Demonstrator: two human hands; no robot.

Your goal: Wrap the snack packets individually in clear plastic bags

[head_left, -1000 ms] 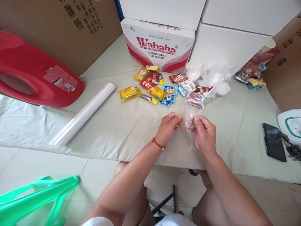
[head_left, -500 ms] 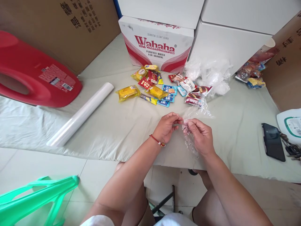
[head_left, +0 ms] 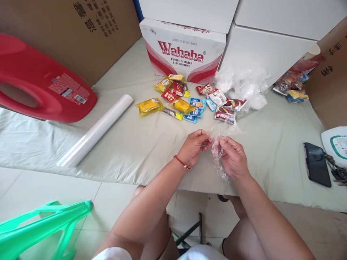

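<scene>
My left hand (head_left: 193, 146) and my right hand (head_left: 233, 157) meet over the near edge of the cloth-covered table (head_left: 130, 144). Both pinch a thin clear plastic bag (head_left: 218, 159) that crumples between their fingertips and hangs down past my right palm. A red string bracelet circles my left wrist. Just beyond the hands lies a scatter of small snack packets (head_left: 187, 101), yellow, red and blue ones.
A roll of clear film (head_left: 96, 130) lies to the left, beside a red plastic stool (head_left: 40, 83). A Wahaha carton (head_left: 183, 52) and white boxes stand behind. Loose clear bags (head_left: 244, 86) sit back right. A phone (head_left: 316, 163) and keys lie far right.
My hands have drawn closer together and the bag has bunched up more between the fingertips. Nothing on the table has moved.
</scene>
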